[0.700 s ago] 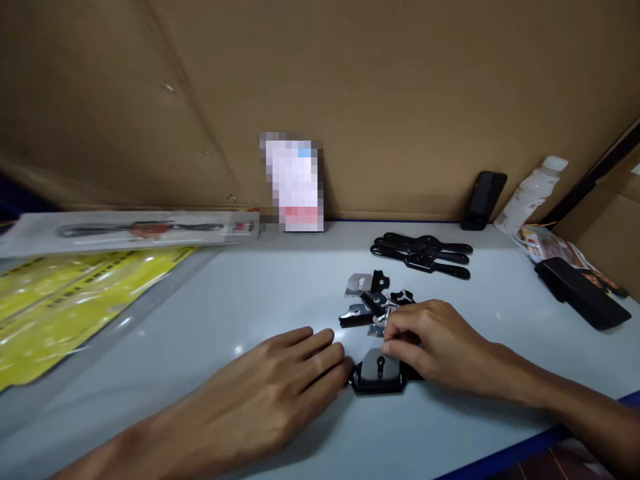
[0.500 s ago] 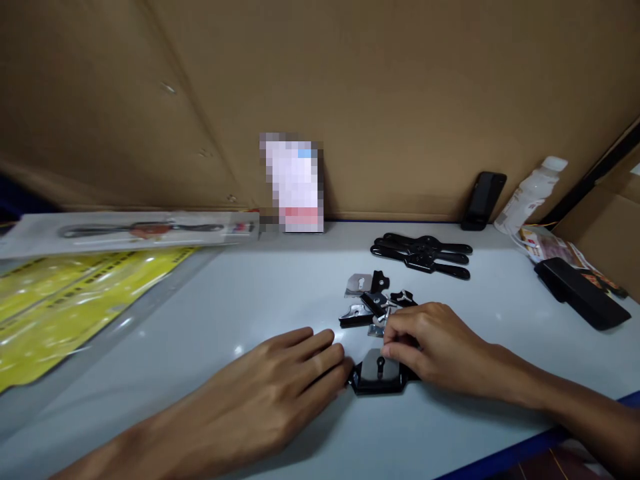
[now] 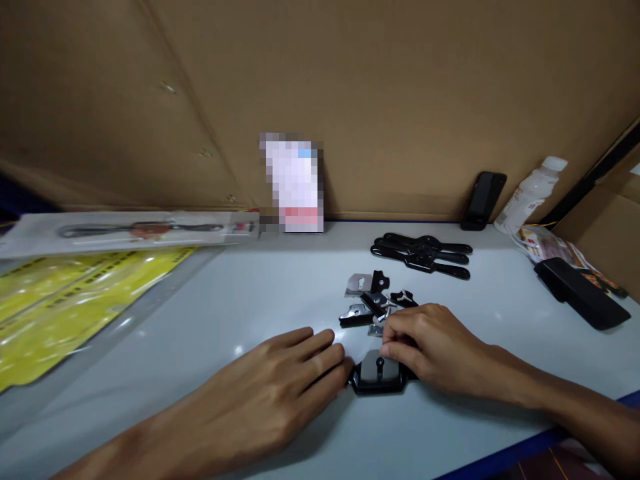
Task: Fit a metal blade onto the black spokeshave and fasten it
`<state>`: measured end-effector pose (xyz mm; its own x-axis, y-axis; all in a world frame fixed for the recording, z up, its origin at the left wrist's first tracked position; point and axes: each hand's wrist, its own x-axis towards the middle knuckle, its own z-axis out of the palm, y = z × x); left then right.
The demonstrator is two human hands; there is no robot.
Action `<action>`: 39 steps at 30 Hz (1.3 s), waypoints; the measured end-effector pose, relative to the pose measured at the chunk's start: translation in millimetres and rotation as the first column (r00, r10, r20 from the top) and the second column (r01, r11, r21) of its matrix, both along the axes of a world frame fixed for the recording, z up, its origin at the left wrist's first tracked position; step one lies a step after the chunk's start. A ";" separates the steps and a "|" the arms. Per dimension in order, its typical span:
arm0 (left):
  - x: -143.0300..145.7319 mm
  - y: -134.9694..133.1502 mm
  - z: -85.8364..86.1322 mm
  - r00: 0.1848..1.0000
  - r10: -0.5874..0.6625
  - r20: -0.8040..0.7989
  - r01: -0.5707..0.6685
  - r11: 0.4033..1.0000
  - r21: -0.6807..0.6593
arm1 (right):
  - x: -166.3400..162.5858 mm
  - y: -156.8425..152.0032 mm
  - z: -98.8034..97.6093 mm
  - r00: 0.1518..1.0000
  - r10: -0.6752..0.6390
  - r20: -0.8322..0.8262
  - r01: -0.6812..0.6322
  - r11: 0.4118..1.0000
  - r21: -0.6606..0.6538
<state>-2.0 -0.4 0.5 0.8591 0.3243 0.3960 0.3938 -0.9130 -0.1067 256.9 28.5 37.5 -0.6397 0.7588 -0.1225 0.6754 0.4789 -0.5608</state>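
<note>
A black spokeshave body [image 3: 356,385] lies on the table near its front, with a flat grey blade [image 3: 371,368] with a keyhole slot on it. My left hand [image 3: 280,387] is closed at the body's left end, its fingers together and covering that handle. With thumb and forefinger pinched, my right hand [image 3: 425,343] grips the blade's upper right corner; it hides much of the right handle. Just beyond lie loose parts: another blade [image 3: 356,285], several black caps [image 3: 355,315] and small silver thumbscrews [image 3: 388,303], partly overlapping.
Several black spokeshave bodies [image 3: 425,253] are stacked farther back. Yellow packaging [image 3: 100,293] and a long packed tool [image 3: 145,231] lie left. A blurred-out upright item [image 3: 297,187], a black device [image 3: 483,200], a bottle [image 3: 530,193] and a black object [image 3: 583,293] stand or lie around.
My right fingertips have shifted very slightly left along with the blade on the spokeshave body. My left hand stays where it was.
</note>
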 end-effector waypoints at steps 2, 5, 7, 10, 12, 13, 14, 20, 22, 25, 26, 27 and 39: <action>-0.2 -1.1 0.5 1.000 -0.002 0.005 0.002 1.000 0.004 | -0.2 -0.2 0.7 1.000 -0.005 0.006 0.005 1.000 -0.002; 0.0 -1.4 0.1 1.000 -0.007 0.014 0.007 1.000 0.017 | -0.5 -0.7 1.7 1.000 -0.016 0.003 0.016 1.000 -0.001; 0.5 -0.7 -0.8 1.000 -0.004 0.027 0.003 1.000 0.025 | -0.6 -0.7 2.2 1.000 -0.020 -0.005 0.020 1.000 -0.005; 1.0 0.4 -2.0 0.999 -0.002 0.034 0.001 1.000 0.026 | -0.2 -0.4 2.7 1.000 -0.014 -0.015 0.014 1.000 -0.007; 1.1 0.4 -2.4 0.999 -0.003 0.034 0.003 1.000 0.024 | 0.1 -0.3 2.7 1.000 -0.010 -0.015 0.010 1.000 0.000; 1.0 0.2 -2.5 1.000 0.000 0.030 0.000 1.000 0.019 | 0.1 -0.3 2.6 1.000 -0.010 -0.014 0.010 1.000 0.003; 0.9 -0.1 -2.5 1.000 0.001 0.030 -0.002 1.000 0.017 | 0.1 -0.4 2.4 1.000 -0.011 -0.012 0.011 1.000 0.004; 0.4 -0.3 -2.4 0.999 -0.002 0.041 0.001 1.000 0.031 | -0.9 -0.9 1.7 1.000 -0.025 -0.004 0.025 1.000 0.013; 0.4 -0.4 -2.2 1.000 0.006 0.029 -0.007 1.000 0.030 | 0.4 1.0 3.4 0.999 -0.037 -0.019 0.037 0.999 0.037; 0.9 -0.6 -1.5 1.000 0.007 0.017 -0.007 1.000 0.019 | 6.3 8.2 8.6 0.991 -0.089 -0.096 0.099 0.989 0.108; 1.1 -0.6 -1.2 1.000 0.005 0.024 -0.006 1.000 0.015 | 9.4 11.7 10.6 0.987 -0.114 -0.115 0.130 0.981 0.144; 1.4 -0.6 -0.9 1.000 0.005 0.030 -0.005 1.000 0.012 | 12.9 15.5 12.7 0.982 -0.144 -0.120 0.165 0.968 0.189; 2.1 -0.1 -1.4 0.998 0.022 0.052 -0.023 1.000 0.015 | 37.3 36.9 23.2 0.966 -0.220 0.139 0.163 0.927 0.338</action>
<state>0.1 -0.5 -0.8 0.8299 0.3366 0.4449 0.4196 -0.9022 -0.1000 294.2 65.4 60.7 -0.4692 0.8814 0.0541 0.8440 0.4656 -0.2663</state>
